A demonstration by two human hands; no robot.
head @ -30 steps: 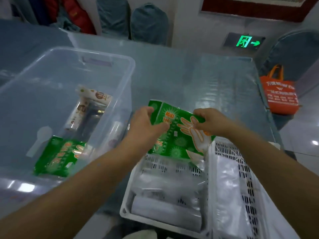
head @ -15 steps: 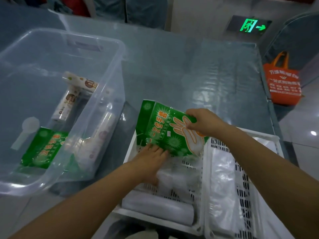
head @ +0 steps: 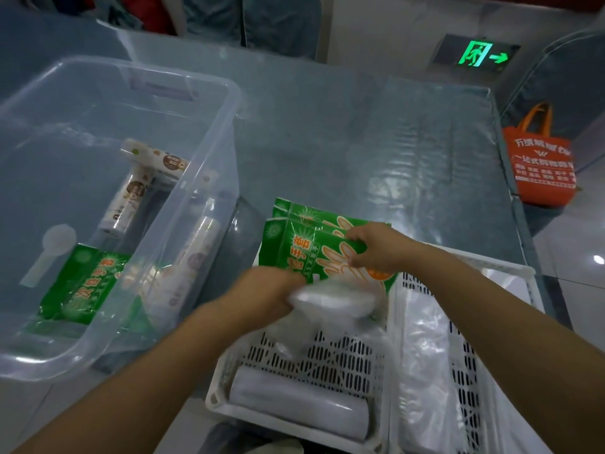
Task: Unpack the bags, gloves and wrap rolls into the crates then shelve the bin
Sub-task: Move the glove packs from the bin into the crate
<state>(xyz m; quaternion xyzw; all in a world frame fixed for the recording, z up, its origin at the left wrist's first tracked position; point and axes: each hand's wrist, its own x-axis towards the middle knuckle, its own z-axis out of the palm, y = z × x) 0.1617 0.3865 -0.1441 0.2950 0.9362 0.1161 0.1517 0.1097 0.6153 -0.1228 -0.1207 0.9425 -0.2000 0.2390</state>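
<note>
My right hand [head: 376, 247] pinches green glove packs [head: 304, 244] standing at the far end of a white slotted crate [head: 314, 358]. My left hand [head: 268, 296] grips a clear plastic bag bundle [head: 334, 301] lifted just in front of the packs. A grey wrap roll [head: 298, 404] lies at the crate's near end. The clear bin [head: 183, 93] on the left holds another green glove pack [head: 82, 283] and printed wrap rolls [head: 131, 198].
A second white crate [head: 504, 267] with clear plastic bags [head: 425, 355] sits against the first on the right. An orange tote bag [head: 540, 165] stands on the floor beyond the table's right edge. The glass-topped table [head: 360, 132] extends away behind the crates.
My left hand let go of the glove packs, went down into the crate and lifted a clear bag bundle. My right hand lowered the packs to stand at the crate's far end.
</note>
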